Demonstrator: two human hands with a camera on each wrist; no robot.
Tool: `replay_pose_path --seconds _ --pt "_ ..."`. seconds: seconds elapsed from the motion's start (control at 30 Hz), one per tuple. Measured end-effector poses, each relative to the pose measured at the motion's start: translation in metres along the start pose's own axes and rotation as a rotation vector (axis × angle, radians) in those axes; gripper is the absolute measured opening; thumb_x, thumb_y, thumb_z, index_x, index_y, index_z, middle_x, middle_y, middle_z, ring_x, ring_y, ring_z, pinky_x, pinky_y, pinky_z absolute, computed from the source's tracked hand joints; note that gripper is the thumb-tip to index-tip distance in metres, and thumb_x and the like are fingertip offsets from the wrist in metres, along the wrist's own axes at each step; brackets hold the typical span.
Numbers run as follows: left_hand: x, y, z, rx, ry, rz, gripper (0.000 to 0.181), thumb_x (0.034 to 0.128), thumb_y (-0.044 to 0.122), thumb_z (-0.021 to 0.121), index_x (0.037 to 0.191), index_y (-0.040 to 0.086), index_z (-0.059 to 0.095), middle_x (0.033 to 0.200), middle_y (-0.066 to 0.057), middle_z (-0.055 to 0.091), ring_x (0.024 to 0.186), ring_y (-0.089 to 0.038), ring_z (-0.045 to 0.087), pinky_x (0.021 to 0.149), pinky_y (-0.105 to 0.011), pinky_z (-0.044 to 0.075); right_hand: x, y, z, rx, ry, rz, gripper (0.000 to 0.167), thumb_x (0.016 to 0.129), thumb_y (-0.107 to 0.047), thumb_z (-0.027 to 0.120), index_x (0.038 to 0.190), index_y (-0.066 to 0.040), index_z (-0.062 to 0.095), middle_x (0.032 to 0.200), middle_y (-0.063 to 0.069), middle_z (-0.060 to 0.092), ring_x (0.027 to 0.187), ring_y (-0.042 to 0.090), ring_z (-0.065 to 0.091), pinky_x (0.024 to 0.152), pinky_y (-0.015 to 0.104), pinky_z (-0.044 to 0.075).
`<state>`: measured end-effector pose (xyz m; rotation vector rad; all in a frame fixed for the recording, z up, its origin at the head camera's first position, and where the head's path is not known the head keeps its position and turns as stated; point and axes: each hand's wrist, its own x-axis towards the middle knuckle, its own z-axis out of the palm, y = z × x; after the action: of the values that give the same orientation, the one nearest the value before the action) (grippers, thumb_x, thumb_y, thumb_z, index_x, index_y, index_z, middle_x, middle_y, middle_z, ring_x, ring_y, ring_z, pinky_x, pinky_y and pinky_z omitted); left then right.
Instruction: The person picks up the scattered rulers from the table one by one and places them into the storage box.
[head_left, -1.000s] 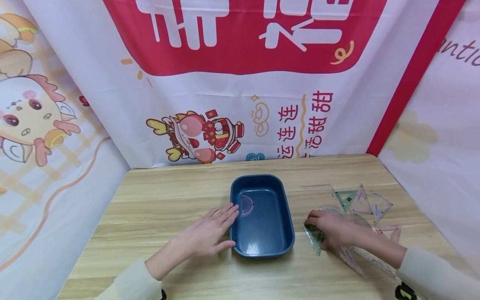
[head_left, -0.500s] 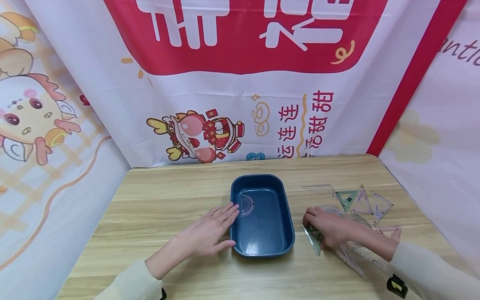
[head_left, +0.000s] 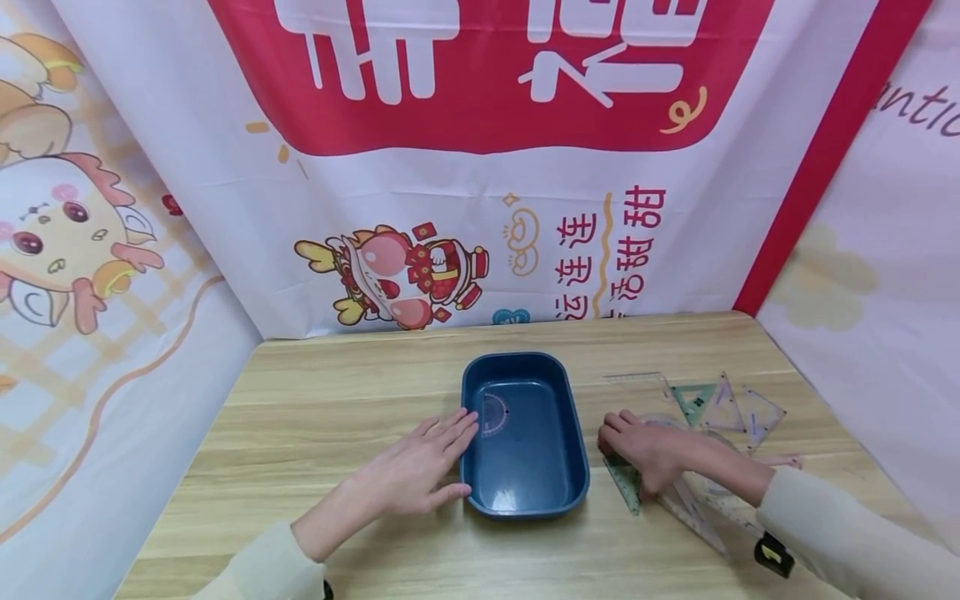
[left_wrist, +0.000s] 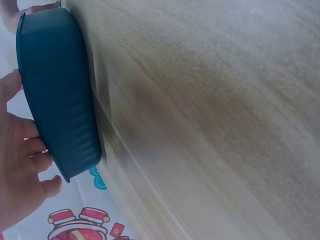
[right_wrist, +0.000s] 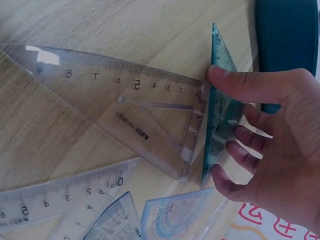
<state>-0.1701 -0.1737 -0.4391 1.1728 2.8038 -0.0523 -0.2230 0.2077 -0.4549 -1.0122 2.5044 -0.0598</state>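
Note:
A dark blue rectangular tray (head_left: 525, 492) stands mid-table with a clear protractor (head_left: 492, 414) in it. My left hand (head_left: 416, 471) rests its fairly straight fingertips on the tray's left rim, thumb against the near corner. To the right of the tray, my right hand (head_left: 656, 454) pinches a green transparent set square (right_wrist: 224, 110) between thumb and fingers. In the right wrist view that set square is tilted up on edge. Touching or nearly touching it is a large clear set square (right_wrist: 90, 95), flat on the table.
Behind and beside my right hand lie several drawing tools: a green triangle (head_left: 694, 402), a pinkish triangle (head_left: 724, 408), a clear triangle (head_left: 765, 415) and a clear set square (head_left: 633, 377). Small protractors (right_wrist: 175, 215) overlap near it. A printed cloth (head_left: 450, 183) hangs at the table's back edge.
My right hand and forearm have shifted slightly left toward the tray, still holding the green set square. The left hand and the tray stay put.

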Motion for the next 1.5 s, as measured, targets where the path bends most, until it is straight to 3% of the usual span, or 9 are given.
replay_pose_path --seconds 0.2,0.33,0.43,0.63,0.77,1.2,1.5 --pt "-0.001 0.0 0.0 0.001 0.004 -0.001 0.083 0.099 0.064 0.04 0.159 0.008 0.025 0.168 -0.01 0.019 0.156 -0.026 0.017 0.12 -0.055 0.03 0.003 0.003 -0.002 0.107 -0.006 0.036 0.075 0.06 -0.015 0.091 0.118 -0.024 0.046 0.107 -0.009 0.053 0.101 0.01 0.052 0.09 0.038 0.053" --pt "-0.001 0.0 0.0 -0.004 0.004 0.001 0.083 0.0993 0.065 0.038 0.159 0.009 0.024 0.168 -0.009 0.019 0.156 -0.025 0.016 0.12 -0.054 0.03 0.005 0.004 -0.003 0.174 -0.013 0.057 0.076 0.065 -0.015 0.091 0.124 -0.029 0.046 0.111 -0.007 0.06 0.101 0.012 0.059 0.089 0.039 0.055" --pt "-0.001 0.0 0.001 -0.01 0.009 0.005 0.082 0.0994 0.064 0.039 0.159 0.009 0.025 0.168 -0.009 0.019 0.156 -0.025 0.017 0.12 -0.054 0.03 0.006 0.005 -0.004 0.177 -0.006 0.032 0.067 0.069 -0.013 0.088 0.122 -0.031 0.053 0.108 -0.009 0.062 0.097 0.009 0.06 0.084 0.036 0.055" --pt "-0.002 0.0 0.0 -0.011 0.022 0.01 0.082 0.0992 0.063 0.041 0.158 0.007 0.026 0.167 -0.011 0.021 0.156 -0.026 0.018 0.12 -0.055 0.031 0.008 0.01 -0.009 0.122 0.076 -0.107 0.037 0.073 0.0 0.08 0.102 -0.021 0.067 0.09 -0.013 0.063 0.08 0.001 0.055 0.074 0.025 0.053" --pt "-0.002 0.0 0.0 -0.01 0.017 0.009 0.082 0.0994 0.062 0.042 0.158 0.007 0.026 0.167 -0.011 0.021 0.156 -0.026 0.018 0.12 -0.054 0.03 0.007 0.013 -0.012 0.139 0.108 -0.163 0.024 0.081 -0.001 0.076 0.1 -0.015 0.073 0.087 -0.01 0.069 0.078 -0.002 0.057 0.073 0.023 0.054" --pt "-0.002 0.001 -0.001 -0.025 0.0 -0.002 0.081 0.0992 0.062 0.043 0.158 0.008 0.026 0.167 -0.009 0.02 0.156 -0.026 0.017 0.121 -0.054 0.029 -0.004 0.022 -0.022 0.252 0.148 -0.179 0.014 0.087 -0.006 0.071 0.091 -0.019 0.077 0.082 -0.014 0.071 0.076 -0.004 0.062 0.071 0.02 0.055" --pt "-0.001 0.001 -0.001 -0.018 0.008 0.003 0.081 0.0993 0.061 0.044 0.158 0.008 0.027 0.167 -0.01 0.021 0.156 -0.026 0.018 0.121 -0.054 0.03 -0.021 0.024 -0.033 0.394 0.205 -0.147 0.013 0.088 -0.004 0.07 0.094 -0.009 0.08 0.079 -0.007 0.073 0.067 -0.001 0.06 0.061 0.019 0.052"
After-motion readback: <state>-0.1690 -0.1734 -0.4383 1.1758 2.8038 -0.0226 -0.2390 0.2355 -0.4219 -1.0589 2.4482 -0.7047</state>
